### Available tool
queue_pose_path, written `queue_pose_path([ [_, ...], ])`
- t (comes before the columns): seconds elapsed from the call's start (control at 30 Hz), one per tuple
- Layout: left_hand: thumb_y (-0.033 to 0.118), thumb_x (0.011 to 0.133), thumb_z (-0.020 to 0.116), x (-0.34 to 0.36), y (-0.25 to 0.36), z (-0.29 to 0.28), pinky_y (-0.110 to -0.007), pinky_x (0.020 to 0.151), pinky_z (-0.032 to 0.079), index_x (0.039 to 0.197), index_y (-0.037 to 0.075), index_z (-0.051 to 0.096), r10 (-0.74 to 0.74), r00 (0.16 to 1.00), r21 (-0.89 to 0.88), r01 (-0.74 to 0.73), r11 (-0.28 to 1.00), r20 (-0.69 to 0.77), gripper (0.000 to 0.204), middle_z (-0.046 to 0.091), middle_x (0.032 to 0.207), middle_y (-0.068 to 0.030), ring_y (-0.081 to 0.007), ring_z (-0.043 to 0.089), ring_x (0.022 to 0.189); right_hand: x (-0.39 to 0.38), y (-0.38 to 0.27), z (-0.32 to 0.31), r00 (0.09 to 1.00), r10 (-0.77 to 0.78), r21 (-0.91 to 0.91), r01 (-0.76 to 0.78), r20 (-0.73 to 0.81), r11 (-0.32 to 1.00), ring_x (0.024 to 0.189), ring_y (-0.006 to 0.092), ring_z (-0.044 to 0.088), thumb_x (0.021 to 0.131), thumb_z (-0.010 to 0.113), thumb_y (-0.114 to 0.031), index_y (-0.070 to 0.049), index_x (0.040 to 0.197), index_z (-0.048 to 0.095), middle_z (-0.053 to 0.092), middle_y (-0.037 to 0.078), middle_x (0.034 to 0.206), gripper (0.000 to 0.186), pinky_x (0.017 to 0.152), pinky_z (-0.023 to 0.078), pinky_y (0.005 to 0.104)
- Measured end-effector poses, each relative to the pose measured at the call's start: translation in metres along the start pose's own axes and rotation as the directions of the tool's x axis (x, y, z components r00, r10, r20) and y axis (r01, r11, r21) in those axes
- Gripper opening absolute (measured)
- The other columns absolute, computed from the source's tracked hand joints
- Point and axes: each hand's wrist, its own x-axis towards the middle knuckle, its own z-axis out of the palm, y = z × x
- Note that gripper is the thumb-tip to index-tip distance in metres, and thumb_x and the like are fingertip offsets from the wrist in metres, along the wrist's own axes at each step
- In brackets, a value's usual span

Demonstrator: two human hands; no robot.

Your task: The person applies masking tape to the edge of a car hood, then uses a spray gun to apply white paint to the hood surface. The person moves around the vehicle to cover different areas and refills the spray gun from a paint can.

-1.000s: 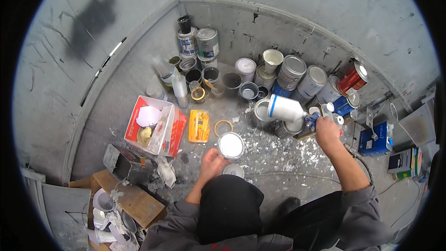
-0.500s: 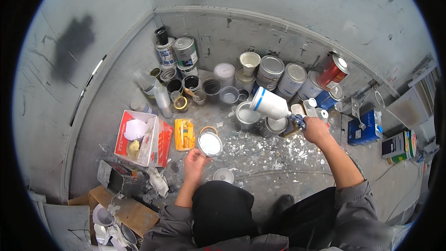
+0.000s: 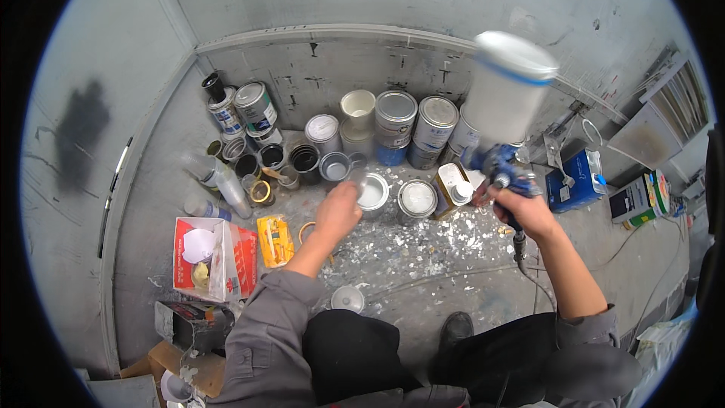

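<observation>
My right hand [image 3: 526, 212] grips a blue spray gun [image 3: 502, 170] with a large white cup [image 3: 510, 95] upright on top. The cup has a blue band and is smeared by motion. A hose [image 3: 538, 284] hangs from the gun's handle. My left hand [image 3: 337, 214] is closed on a round tin lid [image 3: 358, 175], which is blurred and turned nearly edge-on. That lid is at the left rim of an open tin with white inside [image 3: 372, 193]; whether they touch I cannot tell. Just right stand a white-topped tin [image 3: 418, 198] and a rectangular can with a white cap [image 3: 455, 184].
Paint tins [image 3: 396, 110] and mixing cups [image 3: 305, 159] line the back wall. To the left are a red-and-white box [image 3: 245, 257] and a yellow packet [image 3: 275, 240]. A pale round lid [image 3: 347, 299] lies by my knee. Blue can [image 3: 578, 181] stands right; a hose crosses the paint-spotted floor.
The spray gun has risen and tipped from lying sideways to upright. My left hand has moved forward and right with the lid, from the floor near my knee to the open tin.
</observation>
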Motion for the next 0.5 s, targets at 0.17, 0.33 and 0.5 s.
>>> queue_pose_path([
  [0.17, 0.010, 0.083, 0.067, 0.017, 0.001, 0.050, -0.044, 0.090, 0.059, 0.105, 0.002, 0.066, 0.109, 0.928, 0.329, -0.234, 0.915, 0.356, 0.024, 0.065, 0.127, -0.0139, -0.0325, 0.067, 0.111, -0.039, -0.033, -0.016, 0.933, -0.116, 0.245, 0.207, -0.341, 0.947, 0.063, 0.0101, 0.056, 0.100, 0.069, -0.022, -0.005, 0.129, 0.063, 0.071, 0.005, 0.097, 0.034, 0.054, 0.045, 0.0254],
  [0.33, 0.012, 0.084, 0.063, 0.014, 0.010, 0.061, -0.039, 0.086, 0.059, 0.094, 0.004, 0.068, 0.274, 0.895, 0.467, -0.422, 0.777, 0.353, 0.014, 0.066, 0.121, -0.0113, -0.0275, 0.067, 0.110, -0.076, -0.044, -0.045, 0.832, -0.017, 0.388, 0.277, -0.554, 0.879, 0.067, 0.0107, 0.054, 0.105, 0.065, -0.025, -0.010, 0.147, 0.052, 0.070, 0.004, 0.115, 0.046, 0.057, 0.043, 0.0245],
  [0.5, 0.015, 0.083, 0.063, 0.016, -0.026, 0.051, -0.036, 0.089, 0.057, 0.094, 0.005, 0.070, 0.357, 0.853, 0.442, -0.507, 0.740, 0.381, 0.016, 0.066, 0.129, -0.0131, -0.0268, 0.065, 0.111, -0.092, -0.039, -0.053, 0.728, 0.031, 0.324, 0.265, -0.684, 0.908, 0.066, 0.0107, 0.054, 0.105, 0.065, -0.025, -0.009, 0.145, 0.053, 0.072, 0.005, 0.115, 0.044, 0.056, 0.043, 0.0241],
])
